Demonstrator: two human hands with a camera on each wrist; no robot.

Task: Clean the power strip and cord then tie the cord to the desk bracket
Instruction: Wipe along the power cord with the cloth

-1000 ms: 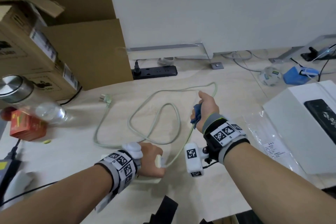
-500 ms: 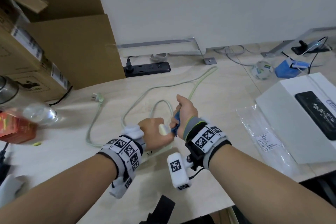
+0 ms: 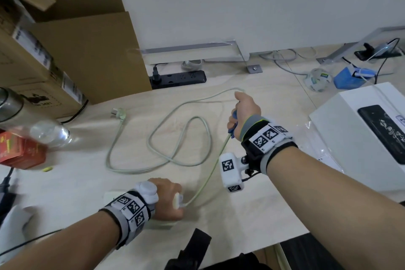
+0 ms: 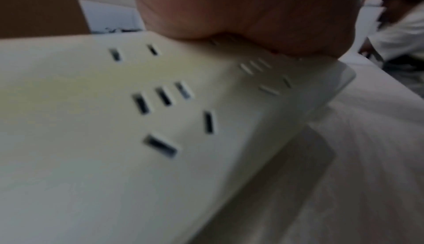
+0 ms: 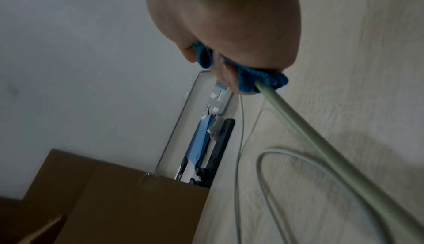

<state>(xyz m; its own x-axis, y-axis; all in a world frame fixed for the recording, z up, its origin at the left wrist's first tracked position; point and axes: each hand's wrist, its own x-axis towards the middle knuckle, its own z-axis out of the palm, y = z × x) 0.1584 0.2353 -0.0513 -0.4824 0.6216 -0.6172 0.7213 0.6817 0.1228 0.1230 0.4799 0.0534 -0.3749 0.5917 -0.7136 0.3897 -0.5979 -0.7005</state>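
A white power strip (image 4: 160, 121) lies near the desk's front edge, mostly hidden under my left wrist in the head view. My left hand (image 3: 168, 199) grips its end where the pale green cord (image 3: 211, 173) leaves it. The cord runs taut up to my right hand (image 3: 244, 109), which grips a blue cloth (image 5: 263, 79) wrapped round the cord (image 5: 309, 139). Beyond that hand the cord loops across the desk to its plug (image 3: 119, 114). A grey metal desk bracket (image 3: 241, 50) stands at the back wall.
A black power strip (image 3: 179, 78) lies by the wall. Cardboard boxes (image 3: 87, 57) fill the back left, with a clear bottle (image 3: 43, 131) and a red box (image 3: 19, 151) at the left. A white box (image 3: 361, 133) sits at the right.
My right hand, beside the left half a second ago, has slid the cloth away along the cord toward the far right. The left hand drew the strip back toward the front edge.
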